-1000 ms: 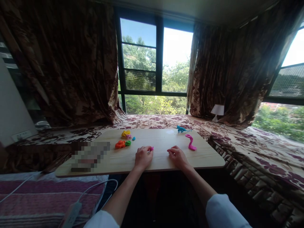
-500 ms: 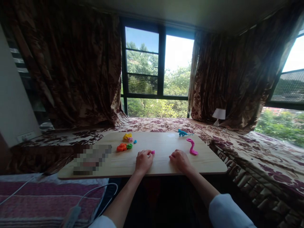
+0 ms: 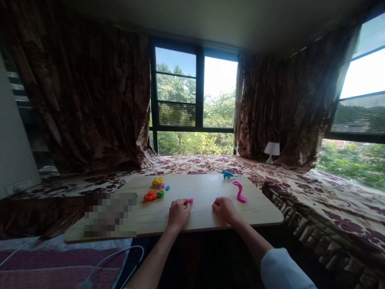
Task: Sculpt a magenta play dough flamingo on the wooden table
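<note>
My left hand (image 3: 179,212) rests on the light wooden table (image 3: 201,218), fingers closed on a small piece of pink modelling clay (image 3: 191,200) that peeks out at the fingertips. To its right, my right hand (image 3: 225,208) lies with curled fingers on the tabletop; whatever is under them, if anything, is hidden. Beyond it lies a curved pink clay snake shape (image 3: 240,192), and behind that stands a blue four-legged figure with a long tail (image 3: 229,174). On the left are lumps of orange clay (image 3: 150,196), green clay (image 3: 160,194), yellow clay (image 3: 157,181), pale pink clay (image 3: 161,185) and blue clay (image 3: 167,187).
A blurred-out flat object (image 3: 111,214) lies at the table's left end. Floral fabric (image 3: 204,162) covers the ledge behind, where a small white lamp (image 3: 272,149) stands. A white cable (image 3: 120,248) loops below the table's left front edge.
The whole view has shifted slightly, so the table appears lower and a little further left. Both hands keep nearly the same place and pose on the table.
</note>
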The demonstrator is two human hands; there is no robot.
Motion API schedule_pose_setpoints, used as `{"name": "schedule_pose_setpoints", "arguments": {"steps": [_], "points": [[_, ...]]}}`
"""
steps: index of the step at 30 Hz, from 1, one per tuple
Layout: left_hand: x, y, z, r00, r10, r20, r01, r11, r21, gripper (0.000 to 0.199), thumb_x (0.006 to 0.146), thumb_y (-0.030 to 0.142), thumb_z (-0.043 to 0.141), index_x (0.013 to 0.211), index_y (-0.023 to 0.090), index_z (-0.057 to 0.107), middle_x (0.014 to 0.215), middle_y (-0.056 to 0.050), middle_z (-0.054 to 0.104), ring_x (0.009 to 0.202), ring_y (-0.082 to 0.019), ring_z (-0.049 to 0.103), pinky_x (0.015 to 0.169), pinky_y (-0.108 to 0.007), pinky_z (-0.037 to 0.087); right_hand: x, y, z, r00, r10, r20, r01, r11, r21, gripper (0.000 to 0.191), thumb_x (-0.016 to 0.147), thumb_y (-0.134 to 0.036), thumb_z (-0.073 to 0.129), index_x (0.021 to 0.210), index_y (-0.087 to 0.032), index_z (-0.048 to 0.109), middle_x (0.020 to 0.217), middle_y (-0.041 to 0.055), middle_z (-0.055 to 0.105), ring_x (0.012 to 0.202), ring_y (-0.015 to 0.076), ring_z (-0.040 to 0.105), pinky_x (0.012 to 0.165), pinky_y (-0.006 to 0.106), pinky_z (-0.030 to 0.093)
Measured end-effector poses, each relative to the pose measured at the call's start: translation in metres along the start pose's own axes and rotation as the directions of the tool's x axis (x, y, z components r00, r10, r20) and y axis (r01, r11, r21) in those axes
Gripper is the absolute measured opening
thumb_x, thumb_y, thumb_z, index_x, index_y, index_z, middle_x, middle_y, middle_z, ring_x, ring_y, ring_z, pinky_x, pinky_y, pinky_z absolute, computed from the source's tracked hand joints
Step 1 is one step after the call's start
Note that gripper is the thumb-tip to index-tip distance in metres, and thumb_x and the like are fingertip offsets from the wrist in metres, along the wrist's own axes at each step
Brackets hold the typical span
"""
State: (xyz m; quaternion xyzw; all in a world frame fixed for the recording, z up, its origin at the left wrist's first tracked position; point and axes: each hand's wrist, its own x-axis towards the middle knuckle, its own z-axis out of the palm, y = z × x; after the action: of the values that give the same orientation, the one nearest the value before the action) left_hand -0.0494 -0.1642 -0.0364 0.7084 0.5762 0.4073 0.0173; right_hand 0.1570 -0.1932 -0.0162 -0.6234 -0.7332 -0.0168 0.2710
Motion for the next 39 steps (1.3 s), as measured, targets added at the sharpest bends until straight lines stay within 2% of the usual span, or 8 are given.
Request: {"name": "schedule_pose_setpoints", "arguments": {"steps": [6, 9, 12, 16, 20, 25, 31, 39], "points": [[-0.001, 0.001, 0.0, 1.0, -0.015, -0.01, 0.015, 1.0, 0.005, 0.019, 0.076, 0.028, 0.048, 0.078, 0.02, 0.066, 0.082, -0.004, 0.065, 0.084, -0.017, 0.052, 0.078, -0.025, 0.036, -0.024, 0.0, -0.006, 0.998, -0.055, 0.001, 0.055, 0.998, 0.006, 0.022, 0.079, -0.029, 0.047, 0.079, -0.018, 0.066, 0.081, 0.0058, 0.064, 0.073, 0.0149, 0.058, 0.064, 0.022, 0.035], [-0.001, 0.001, 0.0, 1.0, -0.008, -0.02, 0.008, 1.0, 0.007, 0.019, 0.076, 0.027, 0.048, 0.078, 0.02, 0.066, 0.083, -0.004, 0.065, 0.085, -0.016, 0.052, 0.078, -0.025, 0.036, -0.016, -0.003, -0.009, 0.999, 0.008, 0.044, -0.007, 1.0, -0.022, 0.018, 0.075, -0.03, 0.052, 0.077, -0.017, 0.064, 0.079, 0.0062, 0.065, 0.074, 0.0162, 0.058, 0.063, 0.023, 0.035], [0.0, 0.0, 0.001, 1.0, -0.002, -0.011, 0.002, 1.0, 0.002, 0.02, 0.077, 0.029, 0.048, 0.077, 0.02, 0.066, 0.081, -0.004, 0.065, 0.083, -0.016, 0.053, 0.077, -0.025, 0.036, -0.004, -0.002, -0.009, 0.994, 0.086, 0.071, -0.09, 0.994, 0.058, 0.017, 0.074, -0.024, 0.051, 0.084, -0.018, 0.064, 0.077, 0.0036, 0.066, 0.073, 0.0149, 0.058, 0.063, 0.022, 0.036], [0.0, -0.002, 0.001, 1.0, 0.0, -0.012, 0.0, 1.0, -0.007, 0.02, 0.077, 0.03, 0.048, 0.077, 0.02, 0.065, 0.081, -0.004, 0.065, 0.083, -0.016, 0.052, 0.077, -0.025, 0.036, -0.002, 0.002, -0.008, 0.997, 0.037, 0.063, -0.047, 0.987, 0.156, 0.022, 0.075, -0.023, 0.048, 0.089, -0.021, 0.066, 0.077, 0.0011, 0.067, 0.074, 0.0134, 0.059, 0.064, 0.021, 0.037], [0.0, -0.001, 0.001, 1.0, -0.004, -0.011, 0.004, 1.0, -0.01, 0.021, 0.077, 0.03, 0.047, 0.077, 0.021, 0.066, 0.081, -0.003, 0.065, 0.084, -0.017, 0.052, 0.078, -0.025, 0.036, -0.012, 0.003, -0.009, 0.999, 0.021, 0.031, -0.023, 0.998, 0.061, 0.02, 0.075, -0.025, 0.049, 0.08, -0.02, 0.068, 0.079, 0.0036, 0.067, 0.074, 0.0154, 0.059, 0.064, 0.022, 0.037], [-0.001, 0.001, 0.001, 1.0, -0.012, 0.013, 0.012, 1.0, -0.003, 0.02, 0.077, 0.03, 0.048, 0.078, 0.02, 0.066, 0.082, -0.004, 0.066, 0.084, -0.017, 0.052, 0.077, -0.025, 0.035, -0.014, -0.004, -0.011, 0.991, -0.121, 0.061, 0.121, 0.993, 0.016, 0.018, 0.074, -0.021, 0.05, 0.076, -0.018, 0.067, 0.084, 0.0051, 0.066, 0.075, 0.0146, 0.059, 0.067, 0.021, 0.037], [0.0, -0.001, 0.002, 1.0, -0.011, 0.008, 0.011, 1.0, 0.004, 0.02, 0.077, 0.028, 0.048, 0.079, 0.02, 0.066, 0.083, -0.004, 0.066, 0.084, -0.017, 0.052, 0.077, -0.025, 0.036, -0.002, 0.001, -0.01, 0.996, -0.034, 0.077, 0.041, 0.995, -0.094, 0.016, 0.074, -0.021, 0.051, 0.072, -0.016, 0.066, 0.077, 0.007, 0.066, 0.074, 0.0167, 0.059, 0.063, 0.023, 0.035], [-0.001, 0.0, 0.002, 1.0, -0.02, 0.005, 0.02, 1.0, 0.024, 0.02, 0.077, 0.029, 0.048, 0.078, 0.021, 0.067, 0.081, -0.004, 0.066, 0.084, -0.017, 0.052, 0.077, -0.025, 0.036, -0.039, -0.004, -0.013, 0.987, -0.16, 0.014, 0.16, 0.979, -0.129, 0.023, 0.083, -0.022, 0.043, 0.071, -0.015, 0.061, 0.078, 0.0062, 0.062, 0.071, 0.0141, 0.057, 0.062, 0.022, 0.033]]}}
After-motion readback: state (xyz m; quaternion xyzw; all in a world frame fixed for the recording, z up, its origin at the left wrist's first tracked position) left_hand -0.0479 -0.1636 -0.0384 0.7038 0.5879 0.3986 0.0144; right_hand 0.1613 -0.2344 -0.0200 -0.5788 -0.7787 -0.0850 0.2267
